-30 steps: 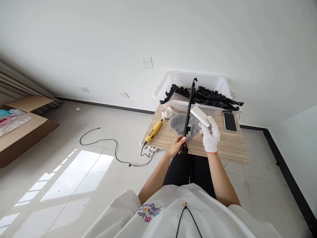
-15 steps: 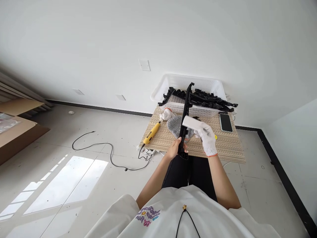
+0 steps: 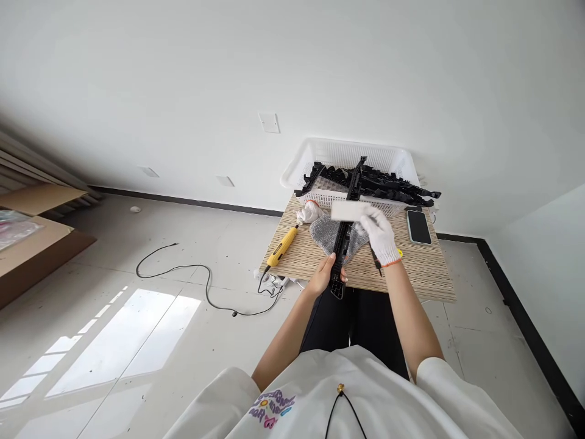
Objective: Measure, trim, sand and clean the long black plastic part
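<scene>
My bare left hand (image 3: 322, 275) is closed around the lower end of a long black plastic trim piece (image 3: 342, 239), which slants away from me toward the basket. My right hand (image 3: 379, 231), in a white knit glove with an orange cuff edge, grips a flat white rectangular block (image 3: 347, 211). That block lies across the upper middle of the black piece; whether it touches cannot be made out. Under the piece a grey cloth (image 3: 323, 234) rests on the table. A thin dark tool (image 3: 375, 261) lies beside my right wrist.
A white plastic basket (image 3: 297, 163) with several black plastic parts (image 3: 388, 183) stands at the table's back. The wood-patterned table (image 3: 425, 277) also bears a yellow corded tool (image 3: 282, 246), a crumpled white glove (image 3: 309, 212) and a phone (image 3: 418, 227). A black cable (image 3: 208, 280) trails across the floor.
My right hand has moved slightly up with the white block, which now lies more level. The black piece has turned, its far end shifting right. The thin dark tool has come into view.
</scene>
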A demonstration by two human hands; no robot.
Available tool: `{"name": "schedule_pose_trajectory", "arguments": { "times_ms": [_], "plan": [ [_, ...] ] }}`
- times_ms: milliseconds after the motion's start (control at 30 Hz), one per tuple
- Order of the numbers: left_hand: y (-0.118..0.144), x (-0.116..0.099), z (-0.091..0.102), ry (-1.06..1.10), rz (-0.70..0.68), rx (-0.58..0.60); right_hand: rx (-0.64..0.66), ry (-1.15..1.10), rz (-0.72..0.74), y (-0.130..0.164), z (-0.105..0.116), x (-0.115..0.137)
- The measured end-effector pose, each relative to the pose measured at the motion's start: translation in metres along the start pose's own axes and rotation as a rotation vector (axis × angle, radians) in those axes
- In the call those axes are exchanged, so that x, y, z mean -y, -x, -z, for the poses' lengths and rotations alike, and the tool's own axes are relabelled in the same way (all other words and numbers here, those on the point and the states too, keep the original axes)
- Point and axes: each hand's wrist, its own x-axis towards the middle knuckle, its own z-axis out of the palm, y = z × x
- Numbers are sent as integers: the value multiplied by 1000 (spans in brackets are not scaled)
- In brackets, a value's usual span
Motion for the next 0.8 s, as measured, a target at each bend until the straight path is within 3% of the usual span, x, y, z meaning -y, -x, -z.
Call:
{"name": "schedule_pose_trajectory", "arguments": {
  "times_ms": [67, 167, 267, 400, 500, 533, 633, 733, 800],
  "plan": [
    [0, 2, -1, -28, -23, -6, 97, 45, -21, -9, -1, 7],
    [0, 4, -3, -83, -59, -14, -92, -3, 63, -27, -4, 17],
    [1, 5, -4, -157, -92, -7, -79, 24, 32, -43, -7, 25],
    [1, 4, -6, -235, -120, 24, -299, -47, 118, -46, -18, 37],
    [2, 4, -5, -273, -135, 40, -103, 10, 73, -36, -25, 46],
    [2, 4, -4, -284, -138, 41, -114, 0, 105, -33, -26, 50],
    [2, 5, -1, -312, -135, 45, -314, -70, 214, -29, -22, 63],
    [2, 6, 1, -325, -116, 72, -204, 0, 214, -30, -14, 74],
    [2, 6, 2, -326, -104, 100, -244, -6, 286, -31, -8, 79]
  ]
}}
